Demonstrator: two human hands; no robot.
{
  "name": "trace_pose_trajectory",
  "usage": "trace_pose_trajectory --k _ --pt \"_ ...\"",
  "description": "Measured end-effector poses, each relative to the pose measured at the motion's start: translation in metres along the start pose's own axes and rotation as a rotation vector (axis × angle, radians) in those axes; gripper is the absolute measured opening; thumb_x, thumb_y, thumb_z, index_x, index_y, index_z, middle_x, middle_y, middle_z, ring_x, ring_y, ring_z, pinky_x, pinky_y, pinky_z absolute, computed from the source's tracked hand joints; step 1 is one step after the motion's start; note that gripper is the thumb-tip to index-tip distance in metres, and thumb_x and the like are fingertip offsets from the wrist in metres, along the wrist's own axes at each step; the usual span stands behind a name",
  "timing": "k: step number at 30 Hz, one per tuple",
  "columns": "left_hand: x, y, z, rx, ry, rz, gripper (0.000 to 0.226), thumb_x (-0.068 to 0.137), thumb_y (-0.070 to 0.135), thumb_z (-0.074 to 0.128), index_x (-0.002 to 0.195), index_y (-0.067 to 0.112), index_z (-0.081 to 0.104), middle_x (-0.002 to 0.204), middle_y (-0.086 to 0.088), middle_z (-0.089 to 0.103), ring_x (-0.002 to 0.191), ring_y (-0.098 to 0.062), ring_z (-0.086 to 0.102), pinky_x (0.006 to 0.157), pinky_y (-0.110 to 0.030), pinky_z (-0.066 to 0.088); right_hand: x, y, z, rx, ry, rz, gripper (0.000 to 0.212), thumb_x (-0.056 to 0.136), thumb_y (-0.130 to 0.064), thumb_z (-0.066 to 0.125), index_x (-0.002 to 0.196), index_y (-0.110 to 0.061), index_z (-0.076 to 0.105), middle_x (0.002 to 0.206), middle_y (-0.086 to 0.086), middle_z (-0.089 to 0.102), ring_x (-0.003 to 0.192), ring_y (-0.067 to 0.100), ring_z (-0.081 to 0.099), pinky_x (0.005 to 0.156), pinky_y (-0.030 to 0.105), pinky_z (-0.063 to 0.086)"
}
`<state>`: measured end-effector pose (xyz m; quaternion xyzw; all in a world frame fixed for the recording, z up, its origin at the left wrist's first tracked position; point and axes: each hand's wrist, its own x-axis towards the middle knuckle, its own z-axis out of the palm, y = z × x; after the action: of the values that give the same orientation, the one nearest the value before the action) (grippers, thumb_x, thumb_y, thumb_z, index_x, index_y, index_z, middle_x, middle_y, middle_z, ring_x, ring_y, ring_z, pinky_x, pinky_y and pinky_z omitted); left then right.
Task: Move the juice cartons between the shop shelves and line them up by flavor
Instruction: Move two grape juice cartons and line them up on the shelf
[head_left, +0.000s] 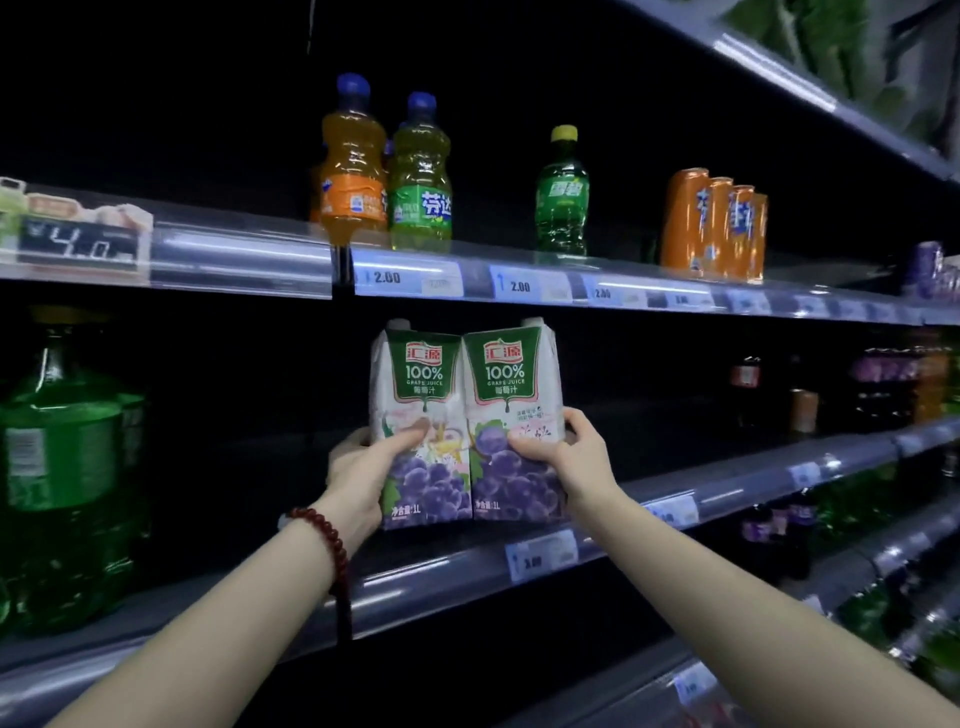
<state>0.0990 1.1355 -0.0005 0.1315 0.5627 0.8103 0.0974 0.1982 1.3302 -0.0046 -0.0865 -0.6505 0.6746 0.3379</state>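
Two grape juice cartons stand side by side, touching, at the front of the middle shelf (727, 486). Both are white with a green top panel and purple grapes. My left hand (363, 467) grips the left carton (423, 395), thumb across its front and fingers round its left side. My right hand (566, 447) grips the right carton (511, 395), thumb on the grape picture and fingers round its right side. Both cartons look upright, with their bottoms near the shelf's front lip; I cannot tell whether they rest on it.
The upper shelf (239, 254) carries an orange soda bottle (353, 166), a green soda bottle (422, 176), a small green bottle (562, 197) and orange cans (714, 228). Large green bottles (67, 467) stand left on the middle shelf. Dark bottles (883, 384) fill the right side.
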Motion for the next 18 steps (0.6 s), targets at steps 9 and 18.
trace_pose_trajectory --k 9,18 --pt "0.02 -0.028 0.003 -0.071 0.079 0.052 0.118 0.02 0.039 0.091 0.128 0.011 0.052 0.111 -0.015 0.069 0.1 -0.034 0.067 0.093 -0.052 0.05 0.041 0.027 -0.013 -0.039 -0.176 0.029 0.071 0.056 -0.013 0.091 0.115 -0.018 0.053 0.105 0.009 0.072 0.087 0.027 0.074 0.075 0.04 0.061" --pt "0.03 -0.042 0.01 0.006 0.051 0.068 0.079 0.043 0.025 0.088 0.116 0.014 0.059 0.092 -0.007 0.077 0.079 -0.023 0.074 0.059 -0.03 0.058 0.074 0.042 -0.04 0.076 -0.373 0.099 0.076 0.045 -0.016 0.091 0.112 -0.022 0.054 0.094 0.009 0.076 0.083 0.029 0.074 0.063 0.031 0.058"
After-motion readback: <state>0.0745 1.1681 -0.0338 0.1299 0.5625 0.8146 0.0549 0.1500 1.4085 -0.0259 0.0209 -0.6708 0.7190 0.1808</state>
